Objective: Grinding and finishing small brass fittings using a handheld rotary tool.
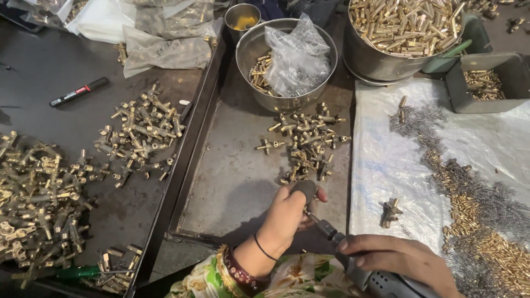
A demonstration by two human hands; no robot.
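My left hand point(288, 218) is closed around a small part with a dark rounded end, held low over the metal tray point(232, 182). My right hand point(397, 259) grips a grey power driver point(381, 281) whose bit point(320, 223) meets the part in the left hand. Just beyond lies a pile of brass fittings point(306, 146) on the tray. One brass fitting point(391, 212) sits alone on the white plastic sheet point(386, 160) to the right.
A steel bowl point(287, 102) with a plastic bag and brass parts stands behind the pile. A large pot of brass pins point(403, 27) and a grey box point(486, 83) are at back right. Springs and small brass pieces point(475, 204) cover the sheet. More fittings point(141, 132) and a marker point(79, 91) lie left.
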